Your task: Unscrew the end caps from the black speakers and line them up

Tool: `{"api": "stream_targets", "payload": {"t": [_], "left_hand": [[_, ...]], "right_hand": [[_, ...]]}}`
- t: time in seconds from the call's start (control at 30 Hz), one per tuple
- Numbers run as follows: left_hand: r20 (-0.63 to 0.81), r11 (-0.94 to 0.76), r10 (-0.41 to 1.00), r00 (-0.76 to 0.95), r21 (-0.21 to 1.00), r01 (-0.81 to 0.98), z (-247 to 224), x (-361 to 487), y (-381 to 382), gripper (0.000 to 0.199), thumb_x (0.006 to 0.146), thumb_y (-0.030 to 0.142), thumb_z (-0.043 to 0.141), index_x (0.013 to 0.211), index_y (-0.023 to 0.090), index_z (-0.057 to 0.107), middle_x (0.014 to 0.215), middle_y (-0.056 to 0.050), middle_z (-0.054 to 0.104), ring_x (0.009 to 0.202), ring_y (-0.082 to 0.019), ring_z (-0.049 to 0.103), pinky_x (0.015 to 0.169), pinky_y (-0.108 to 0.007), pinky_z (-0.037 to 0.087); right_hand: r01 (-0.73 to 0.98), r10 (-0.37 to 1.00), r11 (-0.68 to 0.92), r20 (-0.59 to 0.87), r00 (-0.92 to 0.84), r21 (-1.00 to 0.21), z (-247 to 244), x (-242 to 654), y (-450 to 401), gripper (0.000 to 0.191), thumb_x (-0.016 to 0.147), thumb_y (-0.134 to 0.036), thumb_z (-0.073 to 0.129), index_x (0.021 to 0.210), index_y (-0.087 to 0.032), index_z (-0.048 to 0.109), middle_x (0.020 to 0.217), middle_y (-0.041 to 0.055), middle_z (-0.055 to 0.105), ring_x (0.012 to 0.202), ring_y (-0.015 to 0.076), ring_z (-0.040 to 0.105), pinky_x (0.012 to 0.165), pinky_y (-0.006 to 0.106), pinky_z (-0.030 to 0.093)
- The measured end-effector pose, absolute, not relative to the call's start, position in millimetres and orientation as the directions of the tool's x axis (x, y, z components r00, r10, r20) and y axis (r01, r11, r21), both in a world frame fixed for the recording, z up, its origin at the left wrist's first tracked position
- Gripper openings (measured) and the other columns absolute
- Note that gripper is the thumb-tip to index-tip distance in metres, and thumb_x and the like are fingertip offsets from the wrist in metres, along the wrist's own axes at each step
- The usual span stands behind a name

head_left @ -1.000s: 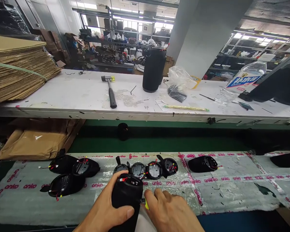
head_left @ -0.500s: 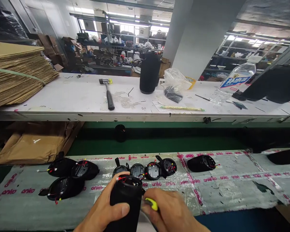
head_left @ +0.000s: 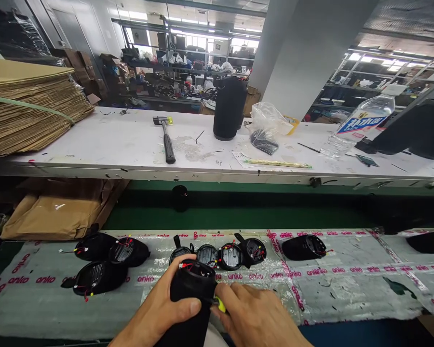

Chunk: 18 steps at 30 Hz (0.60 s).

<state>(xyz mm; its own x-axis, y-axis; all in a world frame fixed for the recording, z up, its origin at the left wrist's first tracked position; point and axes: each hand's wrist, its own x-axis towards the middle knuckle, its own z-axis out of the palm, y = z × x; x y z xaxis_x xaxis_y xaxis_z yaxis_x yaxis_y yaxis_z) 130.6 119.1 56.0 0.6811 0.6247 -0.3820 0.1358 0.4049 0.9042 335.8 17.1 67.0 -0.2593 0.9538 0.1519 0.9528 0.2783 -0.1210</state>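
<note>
Upright and close to me stands a black cylindrical speaker body (head_left: 190,289). My left hand (head_left: 161,306) is wrapped round its left side, thumb across the front. A red-and-white wire connector (head_left: 184,265) shows at the open upper rim. Against the speaker's right side, my right hand (head_left: 256,311) is closed on a tool with a yellow-green handle (head_left: 220,304). Its working end is hidden, so its exact kind cannot be told. Just beyond lie several similar black speaker bodies (head_left: 231,256) with wires at their open ends.
Plastic sheeting (head_left: 347,289) covers the lower bench. Three more speakers (head_left: 101,278) lie at left, another (head_left: 304,247) at right. The raised white shelf (head_left: 130,144) bears a mallet (head_left: 169,147), an upright speaker (head_left: 230,108), a plastic bag (head_left: 267,118), a bottle (head_left: 361,123) and stacked cardboard (head_left: 29,111).
My right hand and the yellow-green tool have shifted slightly left and down, closer in against the speaker. The speaker has moved slightly right in view, with my left hand still round it.
</note>
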Motion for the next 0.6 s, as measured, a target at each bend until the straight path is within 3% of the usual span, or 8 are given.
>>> {"api": "stream_targets", "payload": {"t": [0.6], "left_hand": [[-0.384, 0.368, 0.623, 0.681, 0.913, 0.178, 52.4, 128.8, 120.0, 0.084, 0.072, 0.057, 0.078, 0.141, 0.029, 0.039, 0.119, -0.005, 0.069, 0.116, -0.036, 0.06, 0.101, -0.048, 0.045]], "right_hand": [[0.958, 0.951, 0.285, 0.135, -0.28, -0.019, 66.2, 333.7, 16.2, 0.03, 0.092, -0.03, 0.071, 0.104, -0.025, 0.045, 0.073, -0.0062, 0.063, 0.055, 0.0165, 0.066, 0.043, 0.032, 0.033]]}}
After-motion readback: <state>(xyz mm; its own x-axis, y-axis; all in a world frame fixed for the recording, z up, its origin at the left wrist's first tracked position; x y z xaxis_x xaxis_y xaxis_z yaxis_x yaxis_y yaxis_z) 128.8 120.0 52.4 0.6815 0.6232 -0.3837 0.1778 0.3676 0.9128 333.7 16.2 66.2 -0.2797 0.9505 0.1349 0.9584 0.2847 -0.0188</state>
